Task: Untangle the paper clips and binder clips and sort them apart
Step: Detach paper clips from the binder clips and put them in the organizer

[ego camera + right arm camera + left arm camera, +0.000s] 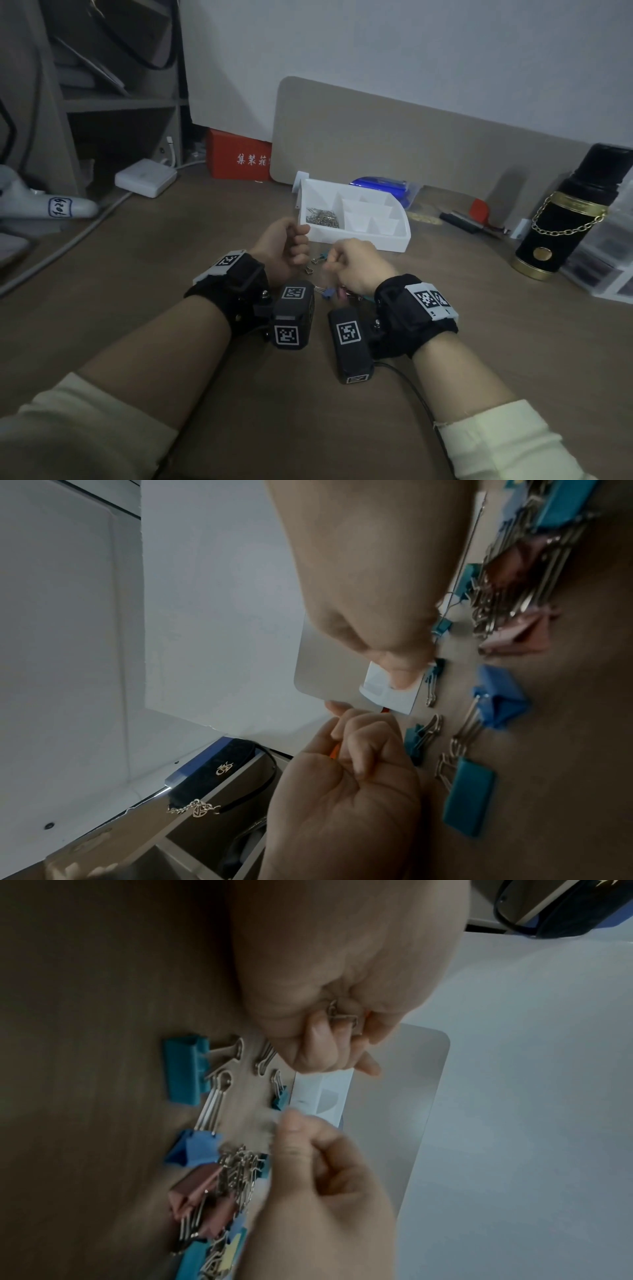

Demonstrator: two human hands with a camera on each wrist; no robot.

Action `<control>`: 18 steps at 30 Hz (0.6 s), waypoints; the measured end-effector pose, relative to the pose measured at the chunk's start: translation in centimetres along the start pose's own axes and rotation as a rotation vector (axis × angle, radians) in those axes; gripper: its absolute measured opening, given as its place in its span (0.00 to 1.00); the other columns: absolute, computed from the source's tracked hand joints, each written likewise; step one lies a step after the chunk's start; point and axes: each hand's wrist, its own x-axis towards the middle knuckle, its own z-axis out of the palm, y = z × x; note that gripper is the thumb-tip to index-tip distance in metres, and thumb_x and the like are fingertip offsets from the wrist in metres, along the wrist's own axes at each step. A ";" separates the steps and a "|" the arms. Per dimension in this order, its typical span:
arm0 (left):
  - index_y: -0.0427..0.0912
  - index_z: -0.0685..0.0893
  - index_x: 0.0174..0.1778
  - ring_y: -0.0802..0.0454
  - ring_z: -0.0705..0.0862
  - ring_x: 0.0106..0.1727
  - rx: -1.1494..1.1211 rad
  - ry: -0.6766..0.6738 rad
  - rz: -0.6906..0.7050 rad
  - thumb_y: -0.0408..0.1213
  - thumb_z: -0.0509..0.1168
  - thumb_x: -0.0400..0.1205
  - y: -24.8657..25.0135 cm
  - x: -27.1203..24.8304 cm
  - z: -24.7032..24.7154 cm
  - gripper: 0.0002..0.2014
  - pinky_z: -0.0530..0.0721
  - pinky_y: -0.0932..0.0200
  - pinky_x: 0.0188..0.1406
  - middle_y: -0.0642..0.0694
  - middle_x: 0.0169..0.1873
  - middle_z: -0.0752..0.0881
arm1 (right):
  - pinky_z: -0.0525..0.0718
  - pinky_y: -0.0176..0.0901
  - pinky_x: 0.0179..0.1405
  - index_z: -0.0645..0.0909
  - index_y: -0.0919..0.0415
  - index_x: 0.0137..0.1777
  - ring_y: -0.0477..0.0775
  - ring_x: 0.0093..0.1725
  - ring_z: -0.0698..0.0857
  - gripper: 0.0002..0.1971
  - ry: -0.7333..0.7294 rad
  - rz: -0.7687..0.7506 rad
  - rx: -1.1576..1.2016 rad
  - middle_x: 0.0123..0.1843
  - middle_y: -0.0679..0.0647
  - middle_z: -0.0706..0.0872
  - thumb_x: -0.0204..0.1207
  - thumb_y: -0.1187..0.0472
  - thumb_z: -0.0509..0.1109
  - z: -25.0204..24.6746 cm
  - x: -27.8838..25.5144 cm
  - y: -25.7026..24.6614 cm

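Note:
A tangled pile of silver paper clips (240,1167) with blue (195,1146), teal (186,1069) and pink (198,1188) binder clips lies on the brown desk between my wrists; in the head view it shows as binder clips (329,294). My left hand (286,245) hovers by the white organizer tray (356,238), fingers curled round a few paper clips (342,1015). Loose paper clips (323,217) fill the tray's left compartment. Just right of the left hand, my right hand (356,263) pinches a small blurred wire piece, apparently a paper clip, between thumb and forefinger above the pile.
A black flask (565,212) with a gold chain stands at the right, with clear drawers (609,267) beside it. Behind the tray are a beige board (411,137), a blue packet (387,186) and a red box (239,159). A white power adapter (145,177) sits far left.

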 end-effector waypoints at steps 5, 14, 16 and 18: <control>0.40 0.74 0.34 0.59 0.59 0.10 0.142 -0.040 -0.072 0.44 0.50 0.87 -0.4 -0.6 1.0 0.19 0.54 0.71 0.09 0.51 0.15 0.66 | 0.76 0.38 0.39 0.79 0.55 0.37 0.47 0.38 0.79 0.07 0.490 -0.095 0.272 0.35 0.46 0.81 0.77 0.59 0.70 -0.5 0.1 -0.1; 0.48 0.71 0.29 0.61 0.58 0.13 0.387 -0.232 -0.145 0.36 0.50 0.81 -1.3 -0.8 2.0 0.14 0.51 0.71 0.10 0.52 0.19 0.69 | 0.76 0.25 0.27 0.89 0.65 0.44 0.37 0.24 0.79 0.05 0.317 -0.151 0.522 0.28 0.49 0.83 0.76 0.65 0.72 -0.6 -1.1 -1.1; 0.46 0.71 0.29 0.62 0.58 0.12 0.295 -0.185 -0.132 0.39 0.50 0.85 -1.2 -0.8 1.9 0.17 0.51 0.70 0.08 0.53 0.17 0.68 | 0.77 0.23 0.35 0.89 0.61 0.42 0.35 0.32 0.81 0.05 0.426 -0.153 0.507 0.33 0.45 0.86 0.76 0.64 0.72 -0.7 -0.8 -0.5; 0.44 0.69 0.30 0.63 0.57 0.10 0.215 -0.122 -0.110 0.41 0.50 0.87 -1.2 -0.7 1.6 0.19 0.50 0.71 0.07 0.54 0.15 0.66 | 0.80 0.31 0.45 0.89 0.58 0.42 0.41 0.41 0.83 0.06 0.511 -0.143 0.463 0.38 0.44 0.88 0.77 0.63 0.71 -0.8 -0.5 0.2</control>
